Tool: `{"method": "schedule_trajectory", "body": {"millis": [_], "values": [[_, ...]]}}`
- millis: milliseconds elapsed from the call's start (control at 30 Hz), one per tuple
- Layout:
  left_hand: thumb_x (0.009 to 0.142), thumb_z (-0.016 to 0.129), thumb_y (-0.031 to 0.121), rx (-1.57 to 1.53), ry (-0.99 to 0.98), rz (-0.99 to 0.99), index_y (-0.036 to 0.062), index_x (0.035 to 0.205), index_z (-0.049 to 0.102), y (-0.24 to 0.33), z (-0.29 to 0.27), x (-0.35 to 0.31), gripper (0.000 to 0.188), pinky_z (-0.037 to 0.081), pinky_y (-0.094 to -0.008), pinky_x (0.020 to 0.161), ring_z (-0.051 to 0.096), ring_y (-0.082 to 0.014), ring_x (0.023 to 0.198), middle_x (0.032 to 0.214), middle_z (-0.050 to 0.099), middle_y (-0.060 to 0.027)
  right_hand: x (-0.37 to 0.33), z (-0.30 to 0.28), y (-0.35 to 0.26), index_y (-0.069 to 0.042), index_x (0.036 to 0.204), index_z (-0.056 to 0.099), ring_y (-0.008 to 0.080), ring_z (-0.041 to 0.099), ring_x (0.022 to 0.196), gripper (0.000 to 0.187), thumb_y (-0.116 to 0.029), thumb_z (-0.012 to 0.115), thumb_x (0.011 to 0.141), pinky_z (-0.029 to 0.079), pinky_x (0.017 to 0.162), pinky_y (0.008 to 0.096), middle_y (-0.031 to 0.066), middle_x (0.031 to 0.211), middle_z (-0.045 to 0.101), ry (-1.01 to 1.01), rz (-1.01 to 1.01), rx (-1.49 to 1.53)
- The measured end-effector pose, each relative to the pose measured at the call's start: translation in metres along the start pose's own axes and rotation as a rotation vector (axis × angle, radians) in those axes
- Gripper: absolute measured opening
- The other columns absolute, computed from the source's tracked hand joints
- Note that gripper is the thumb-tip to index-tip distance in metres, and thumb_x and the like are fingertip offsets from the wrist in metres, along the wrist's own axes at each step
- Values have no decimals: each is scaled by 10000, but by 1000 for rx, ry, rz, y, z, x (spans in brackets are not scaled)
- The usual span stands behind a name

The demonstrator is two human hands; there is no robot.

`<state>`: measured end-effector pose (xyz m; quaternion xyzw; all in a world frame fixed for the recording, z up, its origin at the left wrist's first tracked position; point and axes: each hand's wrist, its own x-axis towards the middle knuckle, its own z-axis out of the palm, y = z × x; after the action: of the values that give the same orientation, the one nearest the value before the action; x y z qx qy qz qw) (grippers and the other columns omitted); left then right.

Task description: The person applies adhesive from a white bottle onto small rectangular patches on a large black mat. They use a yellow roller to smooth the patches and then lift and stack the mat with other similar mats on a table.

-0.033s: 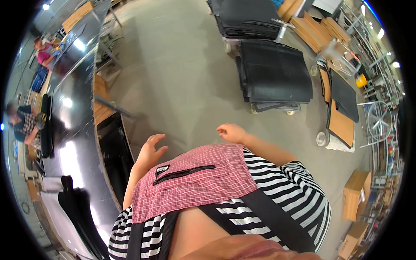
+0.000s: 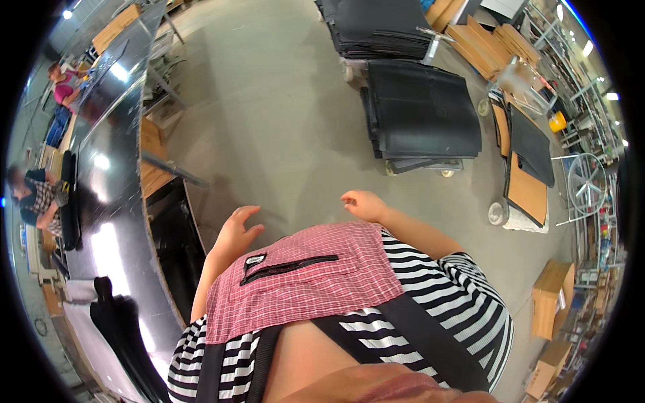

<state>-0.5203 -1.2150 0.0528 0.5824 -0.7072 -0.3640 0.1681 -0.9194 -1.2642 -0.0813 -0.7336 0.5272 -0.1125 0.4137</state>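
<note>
My left hand (image 2: 240, 228) hangs in front of my body with its thumb apart from the fingers and nothing in it. The long black-topped table (image 2: 124, 181) is the thing closest to it. In front of the red checked bib (image 2: 309, 285) on my chest, my right hand (image 2: 363, 205) hangs with loosely bent fingers and holds nothing. Neither hand touches anything. Ahead and to the right, a stack of black sheets (image 2: 423, 111) lies on a low wheeled cart.
Another stack of black sheets (image 2: 376, 27) stands farther off. To the right are brown and black boards (image 2: 527, 181) on a cart, a spoked wheel (image 2: 586, 183) and a cardboard box (image 2: 552, 302). Two people (image 2: 41, 198) (image 2: 65, 86) stand beyond the table. Black material (image 2: 176, 245) lies under it.
The surroundings have shifted slightly to the left in the view. My hands keep almost the same pose, both still without anything in them.
</note>
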Motion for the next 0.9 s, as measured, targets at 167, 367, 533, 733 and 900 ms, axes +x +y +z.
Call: {"method": "schedule_trajectory", "body": {"millis": [167,367,533,733,900], "values": [[897,742,223,42,-211,154,42,1369,580,52,56,118,531,461,-419,1070,554,-377,1290,1374,600,-198,-37,-66,73,-63,1238,673,293,701,1030,349,-229,659,932,551,907,396,130,1141,730,142,224,92],[917,730,290,62,-554,129,80,1429,534,58,131,284,587,468,-417,1071,565,-347,1297,1415,585,-193,-31,-66,166,-85,1295,660,301,703,1059,428,-276,667,911,555,914,397,142,1156,733,-36,444,273],[935,707,322,-206,-667,75,59,1385,577,55,219,441,536,494,-390,1032,628,-313,1226,1352,641,-188,-47,-99,216,-76,1314,650,276,710,1057,427,-264,653,930,553,913,369,144,1136,742,139,801,333],[949,666,364,-205,-733,49,54,1205,698,30,357,550,403,516,-408,992,671,-305,1137,1191,722,-142,-96,-119,192,-12,1308,634,221,713,1009,429,-230,655,939,546,882,335,147,1071,743,319,1041,392],[993,596,368,26,-758,-12,39,1314,646,45,411,656,462,505,-414,1020,641,-339,1205,1261,690,-172,-74,-119,225,-8,1311,633,185,688,1020,424,-253,644,965,525,886,313,131,1071,740,350,1031,631]]}}
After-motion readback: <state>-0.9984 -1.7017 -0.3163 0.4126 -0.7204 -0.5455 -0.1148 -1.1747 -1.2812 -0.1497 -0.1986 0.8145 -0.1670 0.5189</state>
